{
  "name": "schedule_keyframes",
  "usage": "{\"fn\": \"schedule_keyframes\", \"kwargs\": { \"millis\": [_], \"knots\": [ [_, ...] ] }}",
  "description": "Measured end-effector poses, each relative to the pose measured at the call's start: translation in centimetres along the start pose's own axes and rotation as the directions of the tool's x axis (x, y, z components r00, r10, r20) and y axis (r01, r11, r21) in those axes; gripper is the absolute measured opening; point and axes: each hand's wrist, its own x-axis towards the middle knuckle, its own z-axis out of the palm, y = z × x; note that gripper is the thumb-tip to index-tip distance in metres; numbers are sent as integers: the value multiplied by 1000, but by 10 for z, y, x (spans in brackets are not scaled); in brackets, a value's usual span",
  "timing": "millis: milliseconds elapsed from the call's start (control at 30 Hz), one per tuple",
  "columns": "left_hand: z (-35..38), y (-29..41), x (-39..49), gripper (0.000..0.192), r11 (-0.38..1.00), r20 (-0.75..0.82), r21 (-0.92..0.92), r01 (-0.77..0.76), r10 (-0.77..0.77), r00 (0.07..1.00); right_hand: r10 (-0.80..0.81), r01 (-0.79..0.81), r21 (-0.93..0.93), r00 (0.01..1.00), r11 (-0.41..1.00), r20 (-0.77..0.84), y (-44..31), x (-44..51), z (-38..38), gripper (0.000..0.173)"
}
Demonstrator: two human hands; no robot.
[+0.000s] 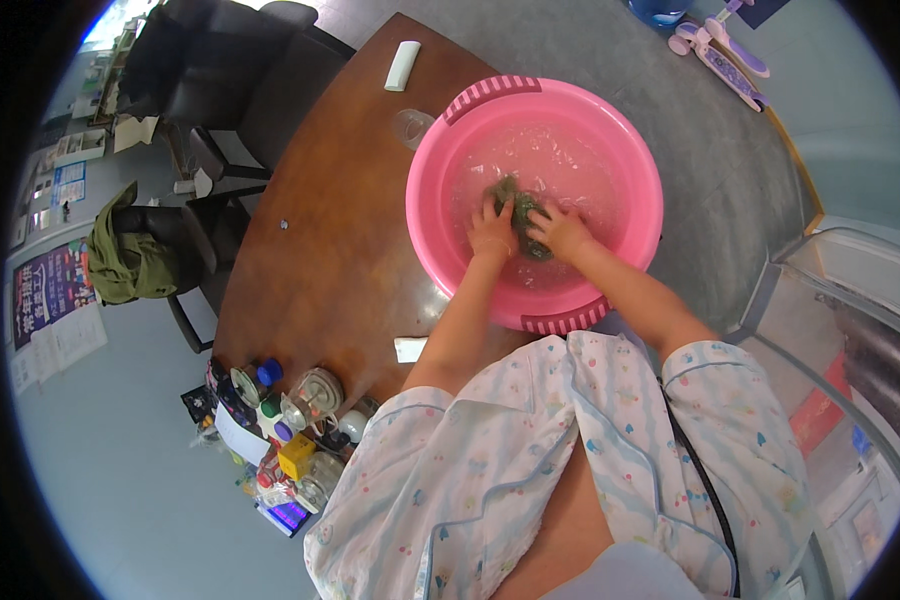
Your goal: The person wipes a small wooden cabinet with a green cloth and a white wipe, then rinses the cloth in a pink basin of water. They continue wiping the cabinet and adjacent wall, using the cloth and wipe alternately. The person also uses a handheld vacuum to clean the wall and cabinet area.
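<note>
A wide pink plastic basin (647, 184) with dark-striped grips on its rim stands in front of me, partly over the brown wooden table (330, 202). Shallow, cloudy water (574, 169) with glinting ripples fills its bottom. In it lies a dark green, wet, soft bundle (524, 217); whether it is cloth or leafy greens I cannot tell. My left hand (493, 231) grips the bundle's left side, fingers spread across it. From the right, my right hand (562, 232) holds the same bundle with bent fingers. Some fingertips are hidden in it or under water.
Close to the basin's upper left sits a clear cup (412, 127). A white remote-like object (403, 66) lies farther up the table. Glass jars (313, 397) and a yellow box (296, 456) crowd its lower left end. Dark chairs (217, 82) line the left side.
</note>
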Motion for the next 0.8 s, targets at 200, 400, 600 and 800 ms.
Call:
{"fn": "schedule_keyframes", "kwargs": {
  "millis": [200, 400, 600, 800],
  "knots": [
    [-6, 9, 11, 41, -194, 312, -924, 328, 112, 944, 430, -8, 754, 826, 656, -365, -2, 20, -28, 25],
    [-21, 23, -18, 35, -541, 377, -737, 406, 170, 911, 168, 505, 611, 671, 610, -722, -43, 1, -88, 13],
    [-17, 34, -16, 34, -426, 393, -811, 400, 110, 913, 84, 363, 356, 590, 861, -803, -11, 14, -72, 17],
    [-6, 26, -8, 35, -26, 297, -955, 297, 7, 955, -42, 200, 319, 896, 926, -442, 45, 15, -41, 24]
  ]
}}
